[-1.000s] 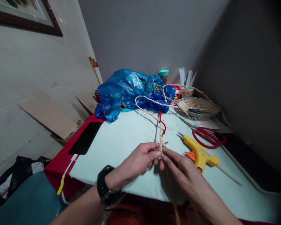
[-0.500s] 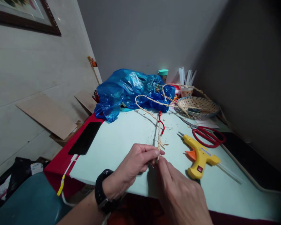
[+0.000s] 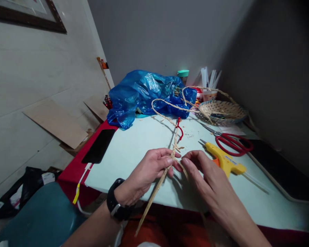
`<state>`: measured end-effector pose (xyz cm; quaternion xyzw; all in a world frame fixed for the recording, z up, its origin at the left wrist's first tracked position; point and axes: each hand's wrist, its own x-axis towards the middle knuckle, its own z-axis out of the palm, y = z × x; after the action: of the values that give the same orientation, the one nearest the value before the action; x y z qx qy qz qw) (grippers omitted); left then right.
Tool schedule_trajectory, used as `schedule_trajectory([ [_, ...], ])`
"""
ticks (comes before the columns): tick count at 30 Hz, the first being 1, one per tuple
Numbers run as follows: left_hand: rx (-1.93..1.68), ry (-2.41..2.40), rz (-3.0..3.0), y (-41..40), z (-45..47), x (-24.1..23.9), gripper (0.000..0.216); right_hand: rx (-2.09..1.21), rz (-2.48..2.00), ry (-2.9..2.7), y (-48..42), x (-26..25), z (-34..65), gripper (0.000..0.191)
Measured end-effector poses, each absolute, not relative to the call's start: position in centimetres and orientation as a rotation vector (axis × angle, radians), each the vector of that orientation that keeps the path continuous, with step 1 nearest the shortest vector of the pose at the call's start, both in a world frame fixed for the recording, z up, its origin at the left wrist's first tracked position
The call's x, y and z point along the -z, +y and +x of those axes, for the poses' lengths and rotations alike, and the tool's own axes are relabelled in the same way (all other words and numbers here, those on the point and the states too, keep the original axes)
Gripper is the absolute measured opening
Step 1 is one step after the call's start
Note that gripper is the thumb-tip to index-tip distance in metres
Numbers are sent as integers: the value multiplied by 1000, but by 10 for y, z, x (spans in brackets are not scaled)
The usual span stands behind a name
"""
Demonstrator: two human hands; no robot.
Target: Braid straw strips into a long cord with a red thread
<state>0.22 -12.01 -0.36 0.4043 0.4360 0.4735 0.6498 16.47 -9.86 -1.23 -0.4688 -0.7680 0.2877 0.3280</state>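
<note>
Pinching a braided straw cord (image 3: 174,144) between thumb and fingers, the left hand (image 3: 153,168) of a crafter clamps the plait just where its strands part, apparently to keep the weave from loosening. One long strand (image 3: 154,195) trails toward seven o'clock; a shorter strand (image 3: 182,168) falls toward five. The right hand (image 3: 208,175) is apart from the left, its thumb and forefinger curled beside the shorter strand; whether they grip it cannot be told.

At twelve o'clock from the fingertips, a red tie (image 3: 181,133) meets the cord, perhaps as an anchor that lets it be drawn straight. Beyond it the cord loops past a blue plastic bag (image 3: 146,89) at eleven o'clock toward a woven basket (image 3: 238,110) at one. Red-handled scissors (image 3: 216,133) at two and a yellow glue gun (image 3: 225,159) at three lie on the right-hand side, seemingly kept within reach yet off the working strip.
</note>
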Motion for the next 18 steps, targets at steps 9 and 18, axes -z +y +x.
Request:
schedule_trajectory([
  [9,-963,1093,1128,-128,0,0,24,-1254,-1094,-2018,-88,23,159,40],
  [18,-692,1693,1841,-133,4,-5,24,-1027,-1176,-1871,-99,31,161,30],
])
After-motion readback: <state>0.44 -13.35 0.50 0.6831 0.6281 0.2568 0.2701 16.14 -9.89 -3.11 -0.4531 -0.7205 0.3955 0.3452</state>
